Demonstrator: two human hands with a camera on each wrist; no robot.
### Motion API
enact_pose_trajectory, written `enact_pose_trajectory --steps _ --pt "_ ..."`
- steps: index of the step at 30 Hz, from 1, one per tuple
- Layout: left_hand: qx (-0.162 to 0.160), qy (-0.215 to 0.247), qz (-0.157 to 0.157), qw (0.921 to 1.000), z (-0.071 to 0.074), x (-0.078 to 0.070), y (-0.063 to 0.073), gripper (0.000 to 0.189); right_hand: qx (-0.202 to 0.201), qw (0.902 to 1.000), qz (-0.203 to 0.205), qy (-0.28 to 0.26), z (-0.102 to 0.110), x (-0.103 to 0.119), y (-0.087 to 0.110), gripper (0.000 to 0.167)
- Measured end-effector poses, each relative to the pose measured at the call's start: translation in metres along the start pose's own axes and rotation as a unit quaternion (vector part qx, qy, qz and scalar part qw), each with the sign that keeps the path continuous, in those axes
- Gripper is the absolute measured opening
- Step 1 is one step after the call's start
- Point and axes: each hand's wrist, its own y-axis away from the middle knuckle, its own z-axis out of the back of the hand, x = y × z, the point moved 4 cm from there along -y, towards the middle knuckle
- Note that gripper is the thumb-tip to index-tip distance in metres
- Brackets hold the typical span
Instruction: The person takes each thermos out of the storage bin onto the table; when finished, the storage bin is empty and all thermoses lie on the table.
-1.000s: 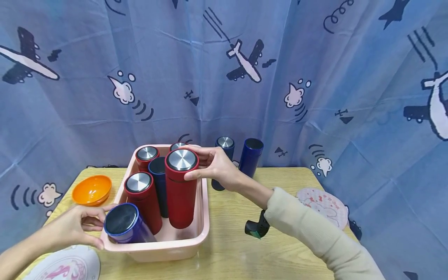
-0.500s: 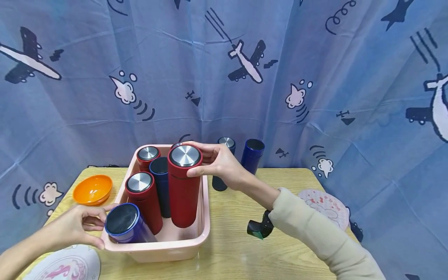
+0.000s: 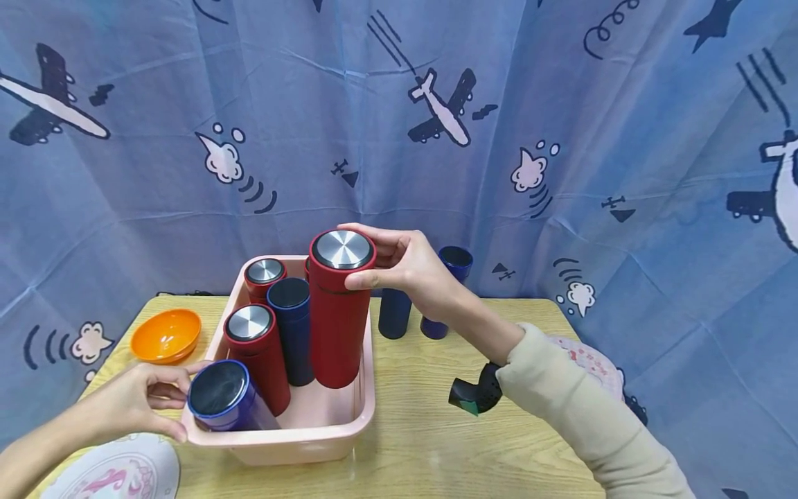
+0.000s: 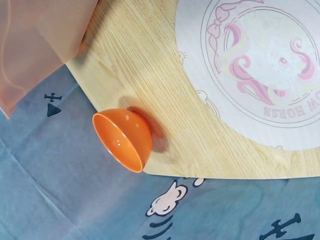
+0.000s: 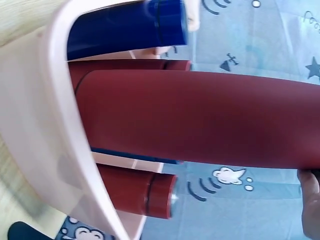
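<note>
My right hand (image 3: 414,270) grips a tall red thermos (image 3: 339,312) near its silver-topped lid, thumb in front and fingers round the back. The thermos stands upright over the right part of a pink plastic tub (image 3: 299,435), its base inside the rim in the head view. At the tub's front left corner, my left hand (image 3: 140,402) holds the rim. Close to those fingers a blue thermos (image 3: 233,402) leans inside the tub. Behind it are a red thermos (image 3: 262,367), a dark blue one (image 3: 296,339) and another red one (image 3: 264,272).
Outside the tub, a dark blue thermos (image 3: 395,315) and a brighter blue one (image 3: 434,329) stand at the back. An orange bowl (image 3: 165,336) sits left, a white round mat (image 3: 118,471) front left. A black elbow-shaped piece (image 3: 476,394) and a pink mat (image 3: 589,364) lie right.
My right hand has raised the red thermos and shifted it slightly to the right and back. My left hand stays at the tub's corner.
</note>
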Motion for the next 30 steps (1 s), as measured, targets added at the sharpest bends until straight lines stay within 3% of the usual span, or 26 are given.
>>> enact_pose_trajectory --steps 14,30 --pt "-0.002 -0.006 -0.009 0.9999 0.0 -0.002 0.0 0.033 -0.014 0.9996 0.022 0.011 0.016 0.035 0.008 0.069" --pt "0.003 0.009 -0.018 0.9998 -0.001 0.0 0.001 0.033 -0.052 0.9982 0.008 0.029 0.054 0.036 0.037 0.065"
